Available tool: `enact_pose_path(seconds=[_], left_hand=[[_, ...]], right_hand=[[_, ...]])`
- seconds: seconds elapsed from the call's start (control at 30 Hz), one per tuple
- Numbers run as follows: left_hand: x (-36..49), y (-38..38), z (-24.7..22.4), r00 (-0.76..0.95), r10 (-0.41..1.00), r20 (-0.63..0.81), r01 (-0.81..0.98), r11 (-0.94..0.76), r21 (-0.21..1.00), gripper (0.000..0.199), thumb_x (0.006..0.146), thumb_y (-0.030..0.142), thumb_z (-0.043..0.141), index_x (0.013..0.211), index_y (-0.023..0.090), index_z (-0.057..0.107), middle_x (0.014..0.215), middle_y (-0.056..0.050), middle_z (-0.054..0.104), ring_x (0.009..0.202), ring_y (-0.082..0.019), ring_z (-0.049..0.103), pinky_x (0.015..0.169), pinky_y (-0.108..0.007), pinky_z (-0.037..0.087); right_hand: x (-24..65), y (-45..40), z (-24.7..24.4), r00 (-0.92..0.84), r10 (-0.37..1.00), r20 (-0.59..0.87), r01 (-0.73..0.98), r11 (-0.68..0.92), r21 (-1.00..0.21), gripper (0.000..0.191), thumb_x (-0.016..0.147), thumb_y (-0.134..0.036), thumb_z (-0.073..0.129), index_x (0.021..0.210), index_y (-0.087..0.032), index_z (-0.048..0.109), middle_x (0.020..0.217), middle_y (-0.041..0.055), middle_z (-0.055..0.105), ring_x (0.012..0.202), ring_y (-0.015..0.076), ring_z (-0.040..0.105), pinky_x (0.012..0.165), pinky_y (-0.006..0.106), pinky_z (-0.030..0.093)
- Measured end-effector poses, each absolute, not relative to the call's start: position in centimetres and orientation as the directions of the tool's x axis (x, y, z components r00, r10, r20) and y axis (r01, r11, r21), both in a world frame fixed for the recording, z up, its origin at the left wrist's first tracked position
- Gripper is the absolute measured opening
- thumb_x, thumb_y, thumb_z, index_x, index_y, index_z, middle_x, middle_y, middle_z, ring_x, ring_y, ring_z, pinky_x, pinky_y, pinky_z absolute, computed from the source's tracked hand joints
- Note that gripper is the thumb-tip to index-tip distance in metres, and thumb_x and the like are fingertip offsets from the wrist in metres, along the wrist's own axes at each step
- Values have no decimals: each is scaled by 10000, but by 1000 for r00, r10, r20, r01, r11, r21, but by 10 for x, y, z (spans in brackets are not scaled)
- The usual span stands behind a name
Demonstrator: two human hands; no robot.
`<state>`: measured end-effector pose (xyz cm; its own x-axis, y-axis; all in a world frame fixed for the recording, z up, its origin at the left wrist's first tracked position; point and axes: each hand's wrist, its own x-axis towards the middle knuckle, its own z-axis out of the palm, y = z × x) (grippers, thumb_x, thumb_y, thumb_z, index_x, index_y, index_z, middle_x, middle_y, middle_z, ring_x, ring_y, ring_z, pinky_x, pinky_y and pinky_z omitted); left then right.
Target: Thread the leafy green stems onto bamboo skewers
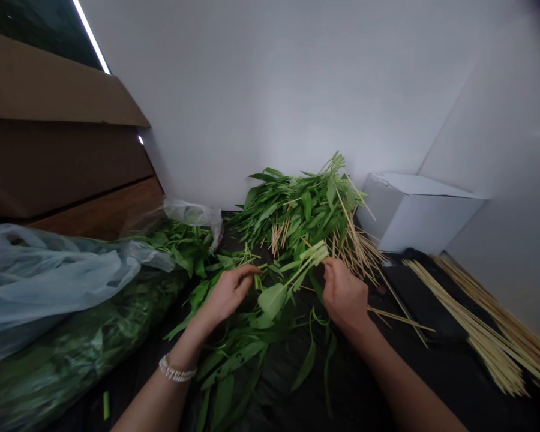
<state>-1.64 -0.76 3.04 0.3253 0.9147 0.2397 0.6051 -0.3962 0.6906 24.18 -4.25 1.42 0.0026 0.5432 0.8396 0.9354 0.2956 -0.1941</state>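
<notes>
My right hand (345, 294) is closed in a pinch at the cut ends of a small bunch of water spinach (312, 255). A thin bamboo stick shows at its fingertips, against the pale stems. To the left, my left hand (229, 291), with a white beaded bracelet on its wrist, has thumb and forefinger brought together on a green stem (257, 279). Loose water spinach (234, 360) lies under and between both hands. Behind them rises a large pile of water spinach bunches (292, 201), with many thin sticks poking out of it.
Plastic bags of greens (72, 288) fill the left side, beside a cardboard box (54, 144). At right lie bundles of thin bamboo sticks (481, 336), a flat black object (425, 300) and a white box (414, 210). A white wall (297, 84) stands behind the pile.
</notes>
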Motion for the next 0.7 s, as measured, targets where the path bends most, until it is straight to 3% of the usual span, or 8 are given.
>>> enact_pose_path(seconds=[0.1,0.17,0.4,0.53,0.7], left_hand=[[-14,-6,32,213,947,241,343,-303,889,286,879,423,495,937,181,636,823,-39,698,776,-191,632,717,-278,454],[-13,-3,31,167,963,212,169,-240,956,289,810,454,616,892,180,576,832,-51,712,781,-194,653,747,-296,479],[-8,-1,22,182,976,122,-213,-82,974,456,785,410,702,1115,201,468,1035,-97,726,877,-167,685,792,-294,508],[-7,-1,17,230,972,53,-236,2,972,398,734,386,761,1011,143,611,1100,-128,710,959,-199,683,828,-293,519],[-6,1,12,148,989,9,-201,21,979,440,649,364,826,1001,128,710,961,-112,751,904,-222,698,792,-303,538]], right_hand=[[236,-44,12,-78,534,842,910,382,-158,254,983,-196,356,995,-145,604,761,40,672,613,140,601,597,249,372],[231,-45,10,-151,531,834,882,453,-129,248,975,-178,365,992,-141,610,780,45,676,628,138,606,605,247,379],[216,-49,3,-312,588,746,842,535,-70,267,950,-135,370,995,-134,632,727,39,644,619,136,590,603,254,374],[213,-50,-1,-354,615,705,849,527,-33,267,929,-121,394,1043,-139,635,728,35,634,608,131,578,581,258,364],[211,-51,-3,-388,614,687,846,533,2,276,919,-118,411,1073,-142,640,698,22,613,576,126,551,550,265,343]])
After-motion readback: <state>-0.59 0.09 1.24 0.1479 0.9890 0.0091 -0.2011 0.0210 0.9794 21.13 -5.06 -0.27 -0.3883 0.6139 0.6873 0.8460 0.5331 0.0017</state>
